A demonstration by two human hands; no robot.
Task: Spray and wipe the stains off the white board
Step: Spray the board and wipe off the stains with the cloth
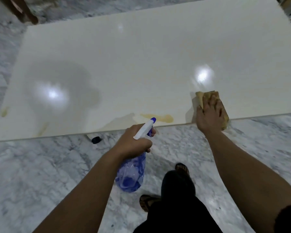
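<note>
Marble floor (40,174), grey-veined and pale, fills the room around a large white board (141,64) that lies flat on it and takes up most of the view from 9 to 3 o'clock. Three bright light reflections glare on the glossy board, and a grey shadow sits over its left part. A yellowish stain (160,117) runs along the near edge of the board at the centre, with fainter yellow marks towards 8 o'clock near the left corner. The left hand (134,142) grips the neck of a blue-tinted spray bottle (131,175), fingers curled round the trigger, white nozzle with blue tip aimed at the central stain. The right hand (208,115), at 2 o'clock from the bottle and well apart from it, presses a tan cloth (208,95) flat on the board's near edge with its fingers spread. A small black object (96,139) lies on the floor just beside the board's edge. Brown wooden furniture (18,9) stands at 11 o'clock. The person's dark trousers and sandalled feet show at 6 o'clock.
</note>
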